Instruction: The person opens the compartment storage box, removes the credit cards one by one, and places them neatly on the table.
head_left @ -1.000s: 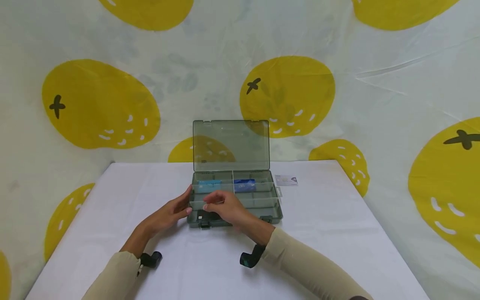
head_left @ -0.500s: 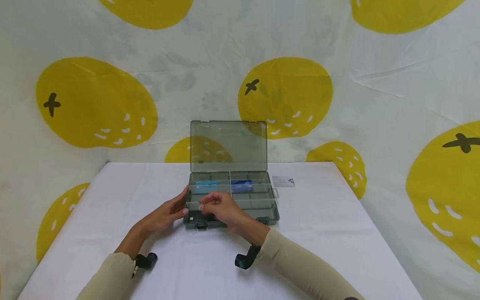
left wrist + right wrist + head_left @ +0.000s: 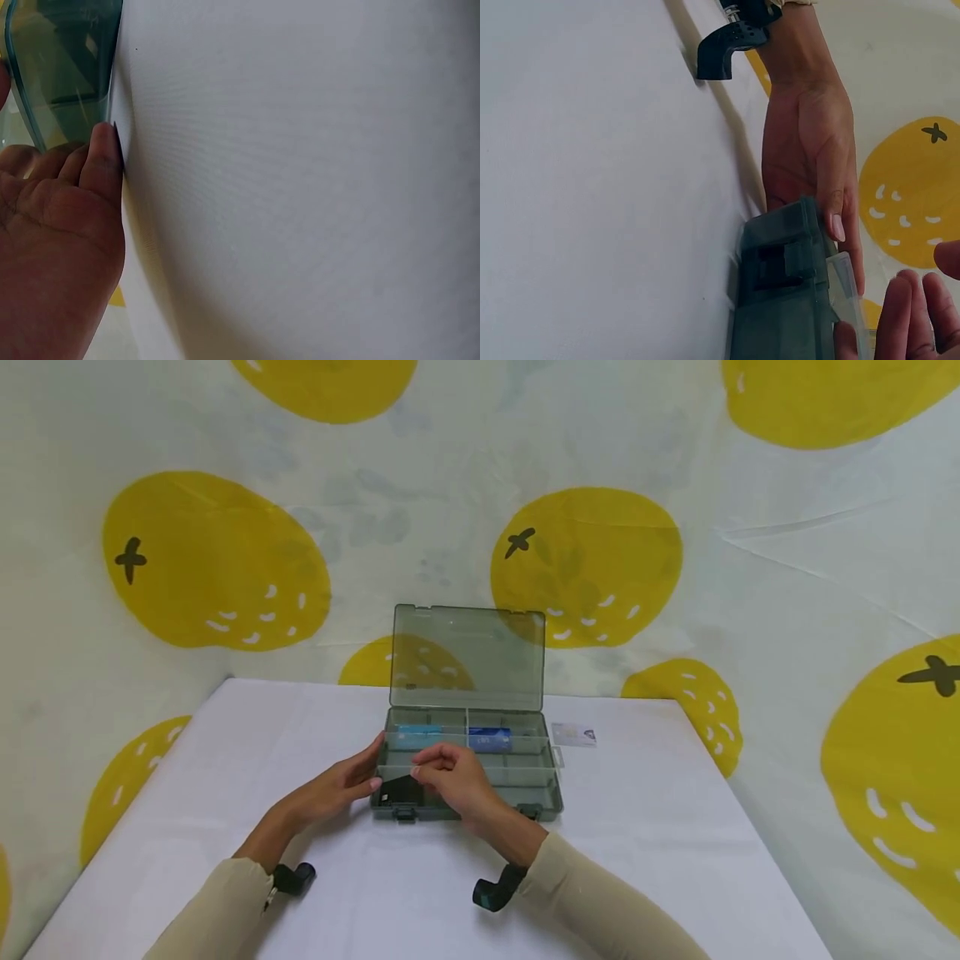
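A smoky translucent divider box (image 3: 465, 814) stands on the table with its lid (image 3: 468, 656) raised. My left hand (image 3: 341, 789) rests against the box's left side, its fingers extended along the wall. Over the front left part hovers my right hand (image 3: 453, 777). In the right wrist view its thumb stands apart from the fingers (image 3: 900, 311), and one finger dips inside the rim. A black card (image 3: 401, 791) with a small white square slants in the front left compartment, beneath the right fingertips. Behind a clear divider lie a light blue card (image 3: 418, 734) and a dark blue card (image 3: 489, 739).
A pale printed card (image 3: 574, 734) lies on the white-covered table (image 3: 637, 852) right of the box. A clear tab (image 3: 558, 757) sticks out past the box's right side. A white cloth with yellow fruit prints (image 3: 585, 568) hangs behind.
The black card shows more of its surface and slants upward, where before it was mostly hidden by my right hand. My left hand keeps its place at the box. The head view has shifted slightly.
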Tool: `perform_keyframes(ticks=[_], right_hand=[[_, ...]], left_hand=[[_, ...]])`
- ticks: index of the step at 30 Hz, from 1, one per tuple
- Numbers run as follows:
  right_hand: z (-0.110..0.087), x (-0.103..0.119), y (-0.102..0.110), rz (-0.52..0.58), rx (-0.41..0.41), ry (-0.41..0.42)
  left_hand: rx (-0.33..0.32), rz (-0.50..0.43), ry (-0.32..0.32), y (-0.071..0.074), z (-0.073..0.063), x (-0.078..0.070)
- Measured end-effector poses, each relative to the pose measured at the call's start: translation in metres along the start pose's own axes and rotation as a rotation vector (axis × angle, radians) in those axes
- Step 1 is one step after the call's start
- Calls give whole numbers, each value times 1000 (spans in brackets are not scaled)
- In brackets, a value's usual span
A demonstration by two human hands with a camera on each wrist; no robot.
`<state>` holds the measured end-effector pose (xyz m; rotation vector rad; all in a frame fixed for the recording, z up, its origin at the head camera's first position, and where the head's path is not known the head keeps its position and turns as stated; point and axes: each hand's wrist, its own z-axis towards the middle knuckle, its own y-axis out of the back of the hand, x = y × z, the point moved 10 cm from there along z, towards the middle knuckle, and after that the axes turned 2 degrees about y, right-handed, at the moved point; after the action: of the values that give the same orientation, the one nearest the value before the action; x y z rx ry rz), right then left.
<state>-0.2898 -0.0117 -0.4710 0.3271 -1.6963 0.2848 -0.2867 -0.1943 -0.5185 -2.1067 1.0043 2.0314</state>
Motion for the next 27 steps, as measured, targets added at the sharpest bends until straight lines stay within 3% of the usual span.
perform_keyframes(ticks=[6, 13, 17, 24, 27], right_hand=[[6, 4, -6, 46, 46, 20], [14, 11, -20, -81, 80, 78], [11, 10, -12, -131, -12, 102], [-4, 12, -2, -320, -125, 197], [-11, 10, 2, -346, -173, 192]], left_hand=[[1, -2, -6, 5, 2, -3], [-47, 1, 26, 16, -7, 1], [-31, -14, 11, 13, -2, 0], [4, -38, -21, 4, 1, -2], [25, -41, -19, 0, 1, -2]])
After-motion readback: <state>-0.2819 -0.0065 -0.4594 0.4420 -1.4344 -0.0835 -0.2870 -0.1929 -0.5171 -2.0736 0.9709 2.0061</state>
